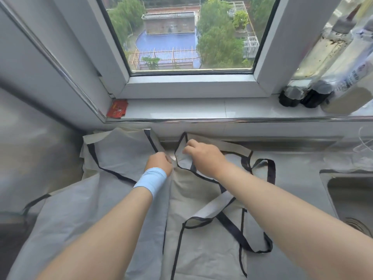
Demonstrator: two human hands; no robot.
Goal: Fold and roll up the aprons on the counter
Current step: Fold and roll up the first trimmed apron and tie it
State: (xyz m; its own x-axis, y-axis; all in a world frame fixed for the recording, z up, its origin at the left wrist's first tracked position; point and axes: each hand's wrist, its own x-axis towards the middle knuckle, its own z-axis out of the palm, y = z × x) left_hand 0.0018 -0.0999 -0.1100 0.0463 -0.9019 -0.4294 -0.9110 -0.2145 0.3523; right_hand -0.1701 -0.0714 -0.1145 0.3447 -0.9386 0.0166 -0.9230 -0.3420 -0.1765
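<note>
- red packet (117, 108) tucked in the left corner of the windowsill (201, 110)
- couple of plastic bottles (302, 93) standing at the sill's right end
- window (181, 37) looking out on trees
- metal sink (331, 190) off to the right

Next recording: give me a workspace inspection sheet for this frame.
Surface: steel counter, largely under cloth.
Job's things: aprons spread flat, unrolled, straps loose.
Clutter: red packet and bottles on the sill.
Grips: left hand and right hand each hold an apron's top edge.
Cables: none certain; pale loops far right, unclear.
Surroundings: window ahead, sink at right.
</note>
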